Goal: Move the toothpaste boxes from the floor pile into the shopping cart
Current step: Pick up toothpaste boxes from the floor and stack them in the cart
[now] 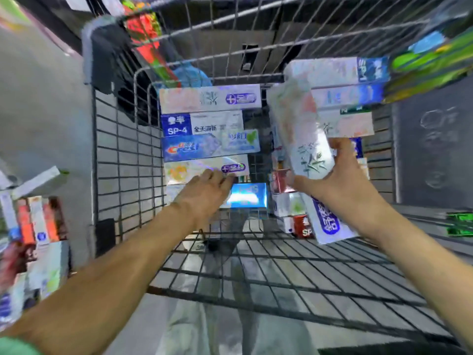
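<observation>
A wire shopping cart (122,155) fills the view. A row of toothpaste boxes (210,131) lies flat along its left side, and a second stack (343,98) sits at the right. My left hand (207,193) reaches into the cart, its fingers resting on the nearest white box (194,170) of the left row, above a bright blue box (247,196). My right hand (340,183) grips a long white box with a purple label (304,139), held tilted above the cart's right side. The floor pile (33,234) lies outside the cart at the left.
A red and green package (146,34) and a blue net item (190,75) lean at the cart's far end. More small boxes (289,208) crowd the cart bottom at the right. Green packages (432,62) show at the upper right. A grey wall (41,103) runs along the left.
</observation>
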A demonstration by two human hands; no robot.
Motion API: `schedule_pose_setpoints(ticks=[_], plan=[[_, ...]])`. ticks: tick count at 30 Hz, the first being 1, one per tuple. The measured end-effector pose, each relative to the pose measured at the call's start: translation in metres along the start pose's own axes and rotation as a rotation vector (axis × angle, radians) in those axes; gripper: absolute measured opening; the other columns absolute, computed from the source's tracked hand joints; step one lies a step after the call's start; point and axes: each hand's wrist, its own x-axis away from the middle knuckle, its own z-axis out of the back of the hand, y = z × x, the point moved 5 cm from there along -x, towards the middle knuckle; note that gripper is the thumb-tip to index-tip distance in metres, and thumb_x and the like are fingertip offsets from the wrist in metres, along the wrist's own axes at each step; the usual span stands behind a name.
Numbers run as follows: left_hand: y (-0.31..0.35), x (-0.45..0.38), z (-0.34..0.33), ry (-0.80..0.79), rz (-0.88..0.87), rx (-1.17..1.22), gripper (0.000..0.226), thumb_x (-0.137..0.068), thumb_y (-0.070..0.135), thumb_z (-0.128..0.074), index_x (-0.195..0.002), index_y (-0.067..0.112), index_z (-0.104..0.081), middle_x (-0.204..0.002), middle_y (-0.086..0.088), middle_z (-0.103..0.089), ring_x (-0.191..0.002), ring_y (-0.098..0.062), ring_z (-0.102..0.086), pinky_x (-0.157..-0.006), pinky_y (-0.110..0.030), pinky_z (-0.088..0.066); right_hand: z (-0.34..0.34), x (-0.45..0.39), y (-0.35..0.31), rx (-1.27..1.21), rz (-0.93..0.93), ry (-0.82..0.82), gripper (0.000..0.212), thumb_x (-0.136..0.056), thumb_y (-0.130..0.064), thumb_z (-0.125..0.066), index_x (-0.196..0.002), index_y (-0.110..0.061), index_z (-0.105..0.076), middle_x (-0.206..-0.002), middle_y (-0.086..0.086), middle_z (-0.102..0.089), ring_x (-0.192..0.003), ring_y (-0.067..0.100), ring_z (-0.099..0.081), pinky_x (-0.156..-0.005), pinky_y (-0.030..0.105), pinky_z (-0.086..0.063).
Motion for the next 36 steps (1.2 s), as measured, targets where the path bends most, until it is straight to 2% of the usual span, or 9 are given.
schedule_pose_setpoints(ticks=[5,10,13,16,18,22,25,29,36], plan=[[-0.009,-0.006,-0.014,0.113,0.109,-0.061,0.086,-0.095,0.040,-0.064,-0.158,0.012,-0.012,-0.147,-0.015,-0.035,-0.132,-0.034,-0.038,-0.106,-0.043,-0.038,-0.004,-0.003,0.008,0.046,-0.018,-0.057,0.075,-0.051,-0.059,-0.086,-0.107,-0.045,-0.039,-0.107,-0.012,-0.070,-0.096,0.011,-0.071,-0.088,0.048,-0.057],[-0.019,0.004,0.003,0.135,0.158,-0.021,0.082,-0.096,0.050,-0.056,-0.157,0.018,-0.012,-0.151,-0.011,-0.031,-0.137,-0.031,-0.033,-0.113,-0.043,-0.028,-0.007,0.004,0.000,0.222,0.082,-0.088,0.060,-0.068,-0.033,-0.089,-0.111,-0.035,-0.046,-0.107,-0.016,-0.063,-0.093,0.000,-0.063,-0.070,0.012,-0.048],[-0.036,0.028,0.026,0.212,0.147,0.022,0.076,-0.096,0.053,-0.052,-0.156,0.016,-0.023,-0.153,-0.013,-0.034,-0.143,-0.033,-0.029,-0.120,-0.046,-0.019,-0.020,0.008,-0.007,0.437,0.214,-0.175,0.080,-0.070,-0.031,-0.087,-0.139,-0.026,-0.045,-0.119,-0.007,-0.059,-0.104,0.013,-0.058,-0.076,0.025,-0.043],[-0.062,0.072,0.055,0.434,0.133,0.001,0.067,-0.094,0.043,-0.058,-0.147,0.005,-0.046,-0.146,-0.022,-0.048,-0.144,-0.040,-0.033,-0.122,-0.054,-0.018,-0.041,0.009,-0.008,0.569,0.282,-0.273,0.080,-0.073,-0.034,-0.081,-0.140,-0.024,-0.039,-0.114,-0.004,-0.061,-0.101,0.021,-0.061,-0.075,0.030,-0.042],[-0.081,0.104,0.068,0.549,0.159,-0.034,0.064,-0.096,0.043,-0.051,-0.145,0.001,-0.048,-0.145,-0.025,-0.049,-0.144,-0.042,-0.034,-0.120,-0.057,-0.021,-0.060,0.009,-0.007,0.665,0.331,-0.368,0.076,-0.075,-0.039,-0.077,-0.139,-0.027,-0.037,-0.121,0.000,-0.062,-0.103,0.023,-0.062,-0.081,0.035,-0.050],[-0.098,0.140,0.060,0.454,0.269,-0.065,0.082,-0.098,0.063,-0.029,-0.152,0.002,-0.039,-0.157,-0.022,-0.037,-0.152,-0.037,-0.021,-0.124,-0.056,-0.012,-0.106,0.005,0.001,0.855,0.474,-0.566,0.076,-0.084,-0.039,-0.070,-0.146,-0.020,-0.033,-0.140,0.003,-0.045,-0.121,0.024,-0.051,-0.094,0.041,-0.049],[-0.097,0.141,0.044,0.476,0.280,0.051,0.080,-0.099,0.062,-0.029,-0.153,0.004,-0.037,-0.162,-0.018,-0.027,-0.154,-0.034,-0.012,-0.125,-0.053,-0.003,-0.143,0.003,0.009,0.950,0.543,-0.673,0.078,-0.088,-0.038,-0.068,-0.152,-0.017,-0.028,-0.148,0.004,-0.035,-0.131,0.024,-0.044,-0.101,0.042,-0.048],[-0.098,0.138,0.044,0.565,0.279,0.110,0.078,-0.101,0.060,-0.028,-0.156,0.006,-0.032,-0.164,-0.018,-0.021,-0.155,-0.033,-0.006,-0.125,-0.049,0.002,-0.178,-0.004,0.019,1.038,0.638,-0.702,0.079,-0.091,-0.034,-0.069,-0.153,-0.011,-0.027,-0.151,0.008,-0.032,-0.136,0.026,-0.040,-0.108,0.034,-0.039],[-0.098,0.138,0.040,0.579,0.293,0.107,0.077,-0.101,0.060,-0.027,-0.157,0.006,-0.031,-0.164,-0.016,-0.022,-0.155,-0.032,-0.004,-0.126,-0.045,0.007,-0.212,-0.013,0.030,1.214,0.723,-0.577,0.062,-0.092,-0.021,-0.064,-0.145,-0.008,-0.033,-0.138,0.014,-0.041,-0.131,0.034,-0.040,-0.107,0.041,-0.039]])
